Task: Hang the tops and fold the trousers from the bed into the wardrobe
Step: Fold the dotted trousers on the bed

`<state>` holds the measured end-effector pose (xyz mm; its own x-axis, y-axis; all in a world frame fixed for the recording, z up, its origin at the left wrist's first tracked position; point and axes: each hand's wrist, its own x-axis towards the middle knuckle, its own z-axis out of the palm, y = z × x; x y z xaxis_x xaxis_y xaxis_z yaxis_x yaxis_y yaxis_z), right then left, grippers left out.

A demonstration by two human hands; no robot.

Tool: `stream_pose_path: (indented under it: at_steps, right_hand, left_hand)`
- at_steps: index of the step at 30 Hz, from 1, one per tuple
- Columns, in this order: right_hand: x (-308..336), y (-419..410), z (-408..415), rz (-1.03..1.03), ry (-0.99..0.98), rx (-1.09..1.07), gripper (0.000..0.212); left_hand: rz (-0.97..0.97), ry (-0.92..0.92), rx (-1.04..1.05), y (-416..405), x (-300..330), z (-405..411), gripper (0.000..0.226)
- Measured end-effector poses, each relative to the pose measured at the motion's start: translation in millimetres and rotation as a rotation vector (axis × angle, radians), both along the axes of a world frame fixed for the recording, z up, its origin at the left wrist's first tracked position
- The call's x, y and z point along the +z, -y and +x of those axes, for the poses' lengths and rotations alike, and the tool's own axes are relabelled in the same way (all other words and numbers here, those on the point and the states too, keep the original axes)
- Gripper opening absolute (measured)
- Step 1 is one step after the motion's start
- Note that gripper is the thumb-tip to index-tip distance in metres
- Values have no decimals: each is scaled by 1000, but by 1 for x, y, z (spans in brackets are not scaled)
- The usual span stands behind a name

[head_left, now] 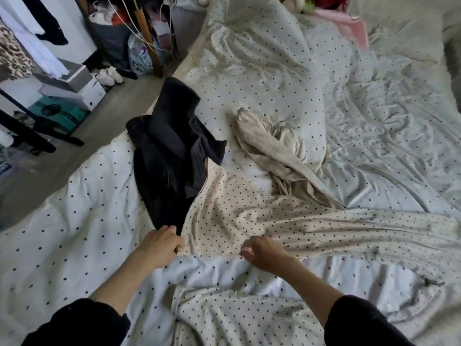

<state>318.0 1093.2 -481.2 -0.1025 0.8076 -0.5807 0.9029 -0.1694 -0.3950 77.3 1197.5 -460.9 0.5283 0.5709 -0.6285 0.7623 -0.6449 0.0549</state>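
My left hand (163,242) grips the near edge of the cream dotted garment (249,221) where it meets the black trousers (172,151). My right hand (262,253) is curled closed on the same garment's near edge. A beige top (272,148) lies crumpled farther off, right of the trousers, on the dotted duvet (74,233). Clothes hang far left (30,46).
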Motion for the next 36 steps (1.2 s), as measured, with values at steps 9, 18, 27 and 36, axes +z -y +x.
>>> stream_pose_path:
  at_steps: [9,18,27,36]
  right_hand:
    - [-8,-47,76,410,321,-302,30]
    - [-38,-92,109,29,448,-280,62]
    - [-9,-112,110,254,313,-343,41]
    - [-23,-52,143,471,486,-348,43]
  left_hand:
    - [323,450,-130,-64,-10,128,58]
    - [255,259,-210,-113,-73,194,29]
    - [513,400,-95,-144,-35,165,22]
    - [536,56,54,-125,-48,188,28]
